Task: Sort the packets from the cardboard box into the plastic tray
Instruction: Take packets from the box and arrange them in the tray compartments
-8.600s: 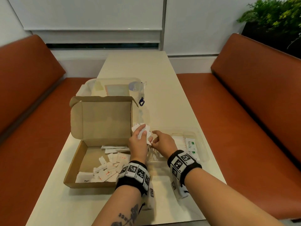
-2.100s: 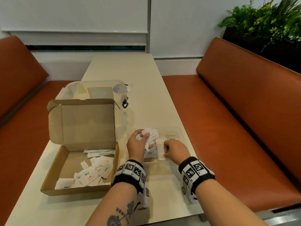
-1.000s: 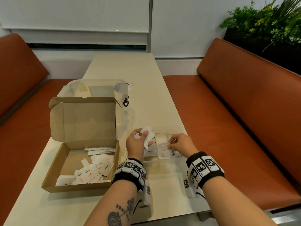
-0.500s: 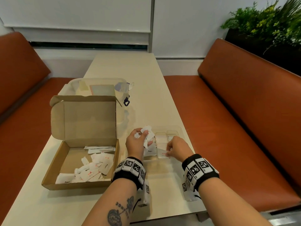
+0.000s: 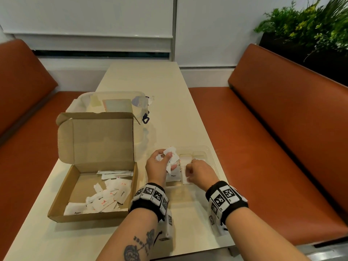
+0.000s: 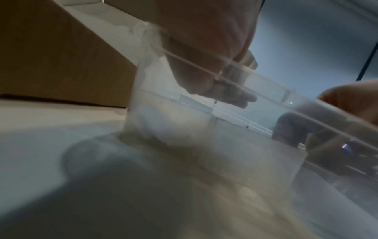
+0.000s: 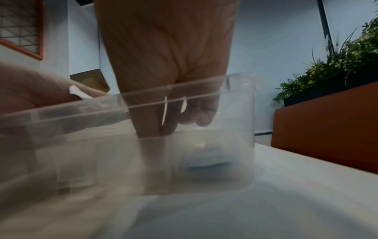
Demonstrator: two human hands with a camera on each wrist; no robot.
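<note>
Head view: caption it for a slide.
Left hand grips packets; right hand reaches into plastic tray.

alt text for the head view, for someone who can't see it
Two hands work over a clear tray on a table: the left hand grips a bunch of white packets, the right hand places one in the tray. An open cardboard box of loose packets sits left.
</note>
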